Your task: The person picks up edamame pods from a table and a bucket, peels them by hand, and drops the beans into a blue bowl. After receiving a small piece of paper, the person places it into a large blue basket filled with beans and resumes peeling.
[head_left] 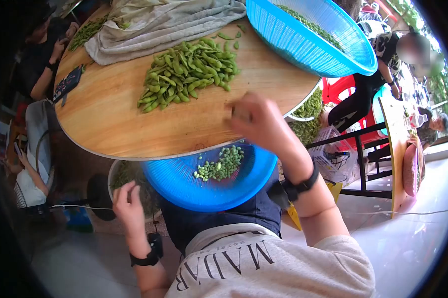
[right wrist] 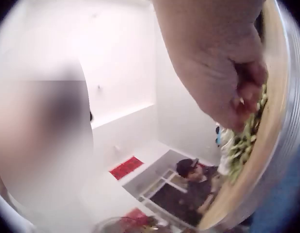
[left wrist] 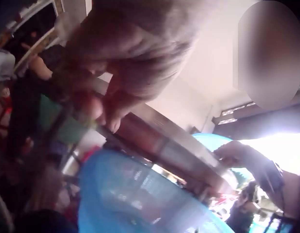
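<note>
A heap of green soybean pods (head_left: 186, 72) lies on the round wooden table (head_left: 105, 116). My right hand (head_left: 256, 119) is over the near right part of the table, blurred, its fingers curled. In the right wrist view these fingers (right wrist: 249, 99) overlap the pods, and no held thing shows among them. Under the table's near edge, a blue basket (head_left: 184, 196) on my lap holds shelled green beans (head_left: 224, 164). My left hand (head_left: 128, 203) is raised left of this basket, thumb and fingers loosely bent and apart. The left wrist view is blurred at its fingertips.
A larger light-blue basket (head_left: 308, 52) with greens stands at the table's far right. A crumpled cloth (head_left: 149, 30) and a dark phone (head_left: 69, 83) lie on the table. A bin (head_left: 115, 176) stands left of my lap. People sit around; another table (head_left: 390, 124) is at right.
</note>
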